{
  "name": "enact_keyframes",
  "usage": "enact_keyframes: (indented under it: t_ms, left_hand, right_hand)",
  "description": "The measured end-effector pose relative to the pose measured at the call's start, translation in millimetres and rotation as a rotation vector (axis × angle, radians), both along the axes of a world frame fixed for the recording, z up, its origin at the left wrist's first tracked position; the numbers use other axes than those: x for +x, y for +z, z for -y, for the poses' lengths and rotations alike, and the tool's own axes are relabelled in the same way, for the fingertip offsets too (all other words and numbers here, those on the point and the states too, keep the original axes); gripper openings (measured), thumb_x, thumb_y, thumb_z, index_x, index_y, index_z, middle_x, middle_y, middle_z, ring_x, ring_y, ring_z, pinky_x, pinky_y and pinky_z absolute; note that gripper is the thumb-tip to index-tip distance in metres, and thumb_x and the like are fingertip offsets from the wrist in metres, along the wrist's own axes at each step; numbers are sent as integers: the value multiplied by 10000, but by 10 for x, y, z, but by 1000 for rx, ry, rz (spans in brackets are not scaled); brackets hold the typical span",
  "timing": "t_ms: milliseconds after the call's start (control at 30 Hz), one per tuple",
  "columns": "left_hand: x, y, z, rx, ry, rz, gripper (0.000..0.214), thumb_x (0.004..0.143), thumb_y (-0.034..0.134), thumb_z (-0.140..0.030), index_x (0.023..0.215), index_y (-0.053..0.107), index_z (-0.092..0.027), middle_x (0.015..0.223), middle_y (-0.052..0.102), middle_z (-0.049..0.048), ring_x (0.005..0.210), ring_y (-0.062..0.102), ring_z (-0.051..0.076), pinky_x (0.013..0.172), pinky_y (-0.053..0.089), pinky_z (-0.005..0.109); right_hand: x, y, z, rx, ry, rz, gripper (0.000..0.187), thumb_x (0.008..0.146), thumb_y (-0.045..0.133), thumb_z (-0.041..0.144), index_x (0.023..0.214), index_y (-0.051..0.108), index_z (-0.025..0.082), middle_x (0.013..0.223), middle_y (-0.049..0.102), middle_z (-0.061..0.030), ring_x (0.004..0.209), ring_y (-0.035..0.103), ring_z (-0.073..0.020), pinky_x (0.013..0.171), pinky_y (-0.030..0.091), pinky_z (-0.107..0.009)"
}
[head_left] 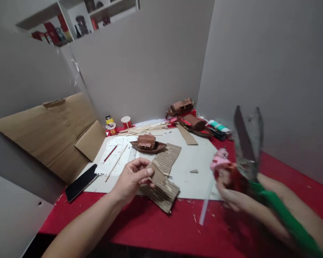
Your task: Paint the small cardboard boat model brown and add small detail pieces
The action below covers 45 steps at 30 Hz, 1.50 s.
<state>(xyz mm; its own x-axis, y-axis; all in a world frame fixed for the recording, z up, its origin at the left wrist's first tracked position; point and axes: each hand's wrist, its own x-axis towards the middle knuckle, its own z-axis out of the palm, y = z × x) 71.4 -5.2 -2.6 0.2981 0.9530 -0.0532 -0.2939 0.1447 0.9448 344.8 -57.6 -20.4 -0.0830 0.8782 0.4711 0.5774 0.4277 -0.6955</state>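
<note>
My left hand pinches a small piece of brown cardboard between thumb and fingers. Beneath it shows a strip of corrugated cardboard with its ridges exposed; I cannot tell whether the two are joined. Another corrugated piece lies just beyond on the white board. At the right, my right hand, smeared by motion, grips green-handled scissors, whose blades point up and stand apart. A pink and red object, too blurred to name, is beside that hand. Below it lies a translucent stick.
A small brown model boat stands on the white board. Behind are more model boats, thin wooden sticks and paper cups. A phone lies left, near a propped cardboard sheet. Scraps dot the red cloth.
</note>
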Motion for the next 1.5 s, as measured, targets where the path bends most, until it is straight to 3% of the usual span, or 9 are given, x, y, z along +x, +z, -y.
enact_keyframes:
  t_ms: [100, 200, 433, 600, 800, 1000, 1500]
  left_hand:
    - [51, -2, 7, -37, -26, 30, 295, 650, 877, -268, 827, 669, -158, 714, 674, -15, 584, 612, 96, 530, 548, 199]
    - [77, -22, 20, -57, -45, 51, 306, 656, 877, -282, 829, 654, -163, 746, 686, -13, 587, 614, 88, 522, 537, 181]
    - [74, -129, 39, -101, -59, 72, 352, 631, 894, -268, 859, 654, -150, 732, 704, 9, 582, 638, 104, 524, 546, 193]
    - [33, -155, 11, -102, -15, 100, 403, 652, 880, -242, 996, 695, -142, 737, 702, -4, 590, 636, 95, 513, 553, 180]
    - [-11, -128, -38, -91, 110, 124, 310, 651, 882, -243, 844, 660, -146, 670, 702, -26, 564, 641, 86, 516, 555, 158]
    - [0, -119, -44, -97, 103, 122, 397, 645, 887, -263, 869, 571, -176, 669, 724, -9, 605, 722, 151, 496, 562, 174]
    - [37, -165, -9, -100, 153, 62, 454, 646, 877, -223, 939, 532, -200, 705, 720, -29, 629, 733, 154, 566, 583, 200]
  right_hand:
    - [-337, 113, -41, -186, 168, -194, 172, 840, 620, 391, 887, 566, 234, 841, 695, -53, 732, 686, -208, 632, 569, -278]
    - [-573, 55, -107, -352, 269, -261, 208, 828, 633, 375, 943, 551, 223, 837, 673, -36, 702, 656, -184, 631, 555, -286]
    - [-831, -25, -144, -442, 270, -408, 215, 793, 636, 364, 817, 482, 216, 667, 577, 33, 573, 600, -136, 572, 521, -267]
    - [-834, -17, -152, -537, 247, -516, 314, 780, 668, 451, 861, 481, 212, 698, 641, 3, 550, 629, -146, 518, 522, -270]
    - [-748, -34, -119, -576, 188, -560, 406, 738, 720, 528, 874, 501, 214, 685, 634, 0, 567, 653, -167, 499, 533, -274]
    - [-764, -27, -110, -597, 187, -587, 427, 739, 706, 566, 868, 510, 209, 683, 660, -11, 548, 649, -163, 489, 526, -272]
    - [-792, -17, -79, -681, 206, -617, 447, 710, 716, 569, 868, 511, 205, 650, 650, 1, 507, 624, -142, 478, 522, -257]
